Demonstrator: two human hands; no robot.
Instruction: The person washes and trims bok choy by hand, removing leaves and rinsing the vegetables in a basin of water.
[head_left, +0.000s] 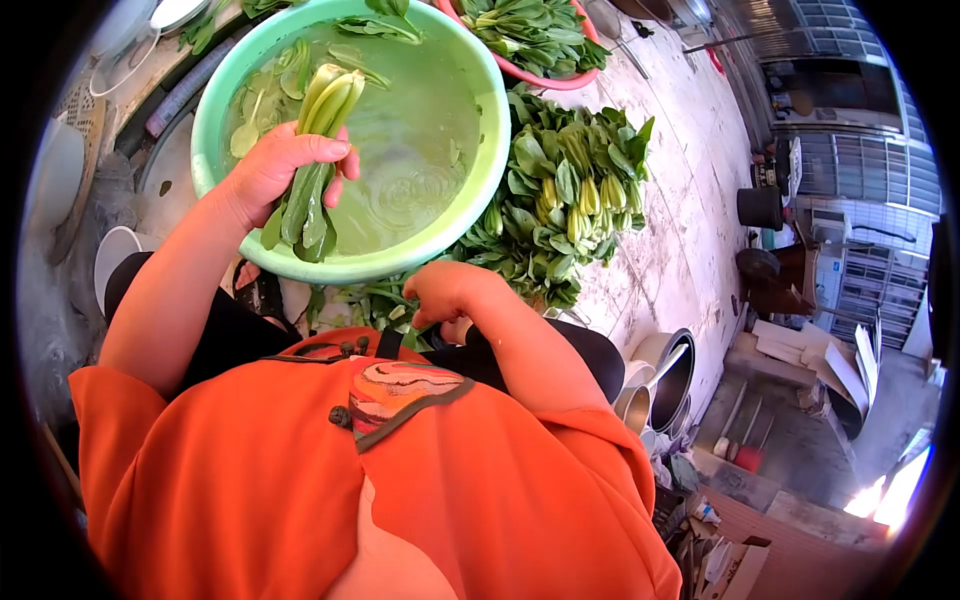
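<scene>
Green basin of water (pixel 350 267) in front of you, leafy pile (pixel 545 235) just beside it on the right. Your hands are apart. Left hand (pixel 290 165) clamps the greens bunch (pixel 332 100) over the basin, stems up, leaves down. Right hand (pixel 445 292) near basin's lower rim, fingers pointing down; can't tell its grip.

Wet leafy bunch (pixel 308 188), pale stalks foremost, over green basin (pixel 497 130)

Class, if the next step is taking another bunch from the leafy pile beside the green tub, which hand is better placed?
Probably the right hand: it appears empty and is nearer the leafy pile, while the left hand holds a bunch of greens over the green tub.
</scene>
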